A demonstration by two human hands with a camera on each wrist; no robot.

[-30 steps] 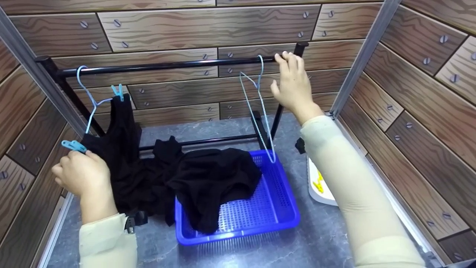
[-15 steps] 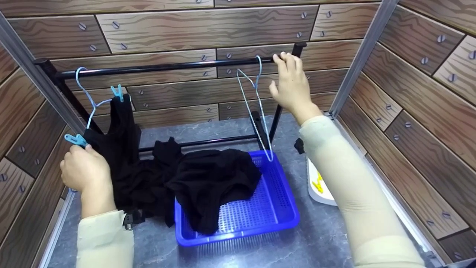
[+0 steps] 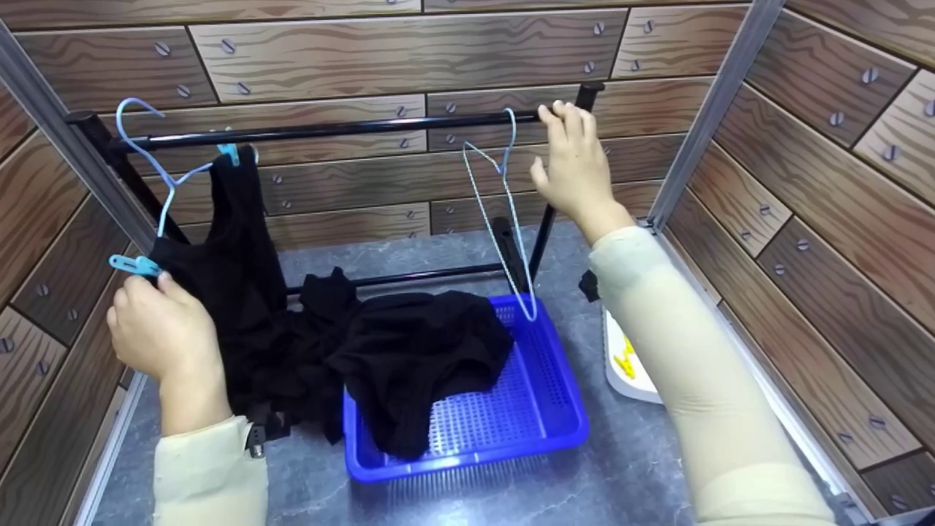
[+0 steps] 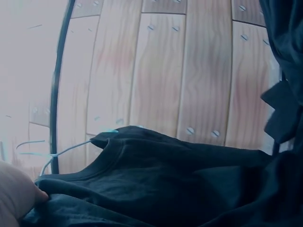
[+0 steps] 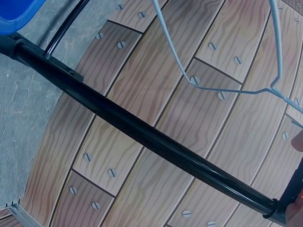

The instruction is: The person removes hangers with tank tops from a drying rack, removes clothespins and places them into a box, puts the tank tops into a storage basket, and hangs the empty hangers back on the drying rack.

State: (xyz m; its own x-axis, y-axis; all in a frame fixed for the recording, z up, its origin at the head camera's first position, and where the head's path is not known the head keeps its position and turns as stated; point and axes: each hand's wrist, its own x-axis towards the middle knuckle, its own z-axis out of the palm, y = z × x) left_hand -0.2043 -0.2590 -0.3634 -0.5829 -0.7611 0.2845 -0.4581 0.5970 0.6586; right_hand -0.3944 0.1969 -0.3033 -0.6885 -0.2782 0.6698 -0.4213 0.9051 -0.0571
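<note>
My left hand [image 3: 164,325] grips a shoulder of a black sleeveless top [image 3: 234,241] on a pale blue wire hanger [image 3: 172,179]. A light blue clothespin [image 3: 134,264] sticks out just above those fingers, and another clothespin [image 3: 229,152] sits on the other shoulder. The hanger's hook stands above the black rail [image 3: 329,130] near its left end. In the left wrist view, my fingertip [image 4: 41,195] presses into the black cloth by the neckline. My right hand [image 3: 577,168] rests on the rail's right end, fingers extended over it. Beside it a bare wire hanger [image 3: 504,169] hangs.
A blue basket [image 3: 467,463] holds more black clothing [image 3: 431,336], which spills over its left side. At the right, partly behind my forearm, lies a white tray [image 3: 619,387] with yellow clothespins [image 3: 624,363]. Wood-patterned walls [image 3: 314,58] enclose the space.
My left hand has raised the top and its hanger, so the hook, which sat over the rail, is now higher and tipped left. My right hand stays on the rail.
</note>
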